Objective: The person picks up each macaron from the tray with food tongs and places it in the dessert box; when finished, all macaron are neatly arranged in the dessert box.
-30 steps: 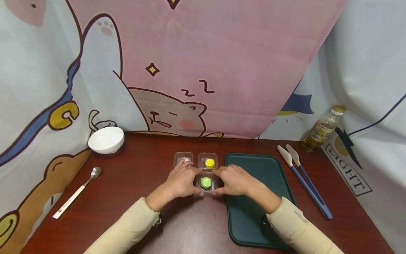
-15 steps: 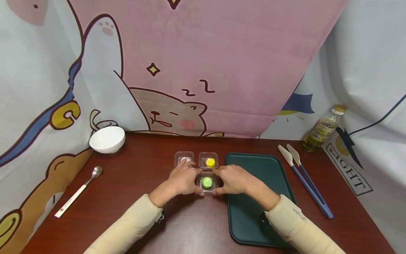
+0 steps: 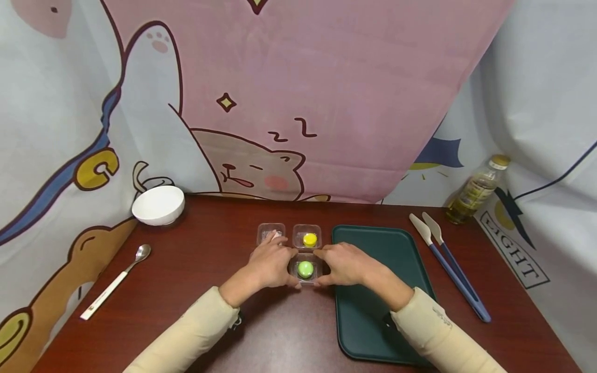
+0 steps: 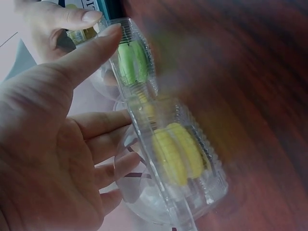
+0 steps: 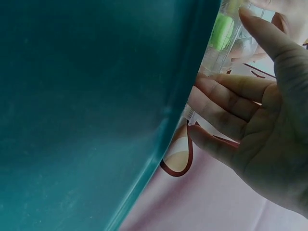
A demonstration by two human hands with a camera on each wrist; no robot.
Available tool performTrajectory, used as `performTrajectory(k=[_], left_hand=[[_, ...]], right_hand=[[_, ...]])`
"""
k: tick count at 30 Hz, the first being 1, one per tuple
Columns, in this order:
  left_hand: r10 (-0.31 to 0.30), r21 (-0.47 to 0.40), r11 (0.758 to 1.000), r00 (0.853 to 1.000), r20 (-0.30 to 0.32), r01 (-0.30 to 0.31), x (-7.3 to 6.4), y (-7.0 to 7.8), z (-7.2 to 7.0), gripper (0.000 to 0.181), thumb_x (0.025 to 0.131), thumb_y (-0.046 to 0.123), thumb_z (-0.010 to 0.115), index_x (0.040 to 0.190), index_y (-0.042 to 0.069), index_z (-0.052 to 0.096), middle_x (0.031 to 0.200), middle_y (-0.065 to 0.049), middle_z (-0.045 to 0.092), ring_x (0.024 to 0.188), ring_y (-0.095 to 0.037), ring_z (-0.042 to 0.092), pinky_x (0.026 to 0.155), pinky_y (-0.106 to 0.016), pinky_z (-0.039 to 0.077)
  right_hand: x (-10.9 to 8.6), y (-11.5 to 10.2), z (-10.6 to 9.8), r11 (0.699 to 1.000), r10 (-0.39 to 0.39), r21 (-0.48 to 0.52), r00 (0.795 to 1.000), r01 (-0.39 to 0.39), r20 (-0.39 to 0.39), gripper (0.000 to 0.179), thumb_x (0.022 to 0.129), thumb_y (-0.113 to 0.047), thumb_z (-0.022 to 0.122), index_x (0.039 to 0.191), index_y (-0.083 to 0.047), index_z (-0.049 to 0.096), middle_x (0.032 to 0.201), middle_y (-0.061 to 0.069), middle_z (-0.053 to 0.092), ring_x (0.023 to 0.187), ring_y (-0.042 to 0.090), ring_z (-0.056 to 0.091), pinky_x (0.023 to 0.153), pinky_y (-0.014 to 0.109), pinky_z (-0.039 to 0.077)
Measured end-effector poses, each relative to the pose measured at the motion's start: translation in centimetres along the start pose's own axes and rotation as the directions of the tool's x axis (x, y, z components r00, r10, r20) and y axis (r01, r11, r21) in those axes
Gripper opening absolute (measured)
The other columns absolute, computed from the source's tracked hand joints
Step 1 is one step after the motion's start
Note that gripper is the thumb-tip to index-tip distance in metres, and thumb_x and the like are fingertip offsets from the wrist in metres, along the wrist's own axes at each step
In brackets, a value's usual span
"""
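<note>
A clear plastic macaron box (image 3: 313,280) with a green macaron (image 3: 305,269) in it lies between my two hands. My left hand (image 3: 270,267) grips its left side, thumb at the front corner and forefinger at the back. On the right side, my right hand (image 3: 347,264) holds it likewise, its thumb (image 5: 269,29) at the rim in the right wrist view. Just behind stands a second clear box (image 3: 298,231) holding a yellow macaron (image 3: 310,239). A third clear box (image 3: 263,228) with a pale pinkish piece is partly hidden by my left fingers.
A dark green tray (image 3: 368,331) lies under my right forearm. Tongs (image 3: 452,269) with blue handles and an oil bottle (image 3: 478,189) are to the right. At left are a white bowl (image 3: 158,205) and a spoon (image 3: 112,287). A printed cloth (image 3: 350,103) hangs behind the table.
Both hands keep their places at the box with the green macaron. The whole view shifts very slightly; nothing else visibly moves.
</note>
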State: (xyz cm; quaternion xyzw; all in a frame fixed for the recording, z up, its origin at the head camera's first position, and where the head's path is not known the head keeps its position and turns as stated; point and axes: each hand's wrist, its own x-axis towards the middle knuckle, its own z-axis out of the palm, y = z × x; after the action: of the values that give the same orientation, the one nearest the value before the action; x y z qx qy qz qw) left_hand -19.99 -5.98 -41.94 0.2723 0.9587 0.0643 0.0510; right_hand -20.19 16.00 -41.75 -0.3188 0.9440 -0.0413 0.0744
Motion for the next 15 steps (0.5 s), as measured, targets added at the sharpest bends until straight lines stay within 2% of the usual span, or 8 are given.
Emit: performTrajectory(k=[10,15], left_hand=[[0.003,-0.027,1.000,1.000,-0.018,-0.004,-0.25,-0.30,0.31,0.083,0.068,0.059,0.088,0.134,0.015,0.066,0.130,0.002,0.071,0.143,-0.025,0.047,0.128,-0.052,0.015],[0.012,-0.023,1.000,1.000,-0.020,-0.013,-0.46,-0.31,0.28,0.087,0.068,0.060,0.086,0.139,0.016,0.062,0.137,0.001,0.067,0.143,-0.026,0.047,0.128,-0.052,0.017]], right_hand=[[-0.22,-0.02,0.04,1.000,-0.004,0.004,1.000,0.004,-0.002,0.075,0.084,-0.055,0.077,0.139,-0.007,0.061,0.123,0.008,0.071,0.095,0.018,0.069,0.084,0.036,0.058],[-0.28,0.20,0.11,1.000,0.003,0.025,1.000,-0.004,0.012,0.076,0.086,-0.054,0.076,0.142,-0.006,0.059,0.128,0.009,0.069,0.104,0.021,0.069,0.089,0.039,0.058]])
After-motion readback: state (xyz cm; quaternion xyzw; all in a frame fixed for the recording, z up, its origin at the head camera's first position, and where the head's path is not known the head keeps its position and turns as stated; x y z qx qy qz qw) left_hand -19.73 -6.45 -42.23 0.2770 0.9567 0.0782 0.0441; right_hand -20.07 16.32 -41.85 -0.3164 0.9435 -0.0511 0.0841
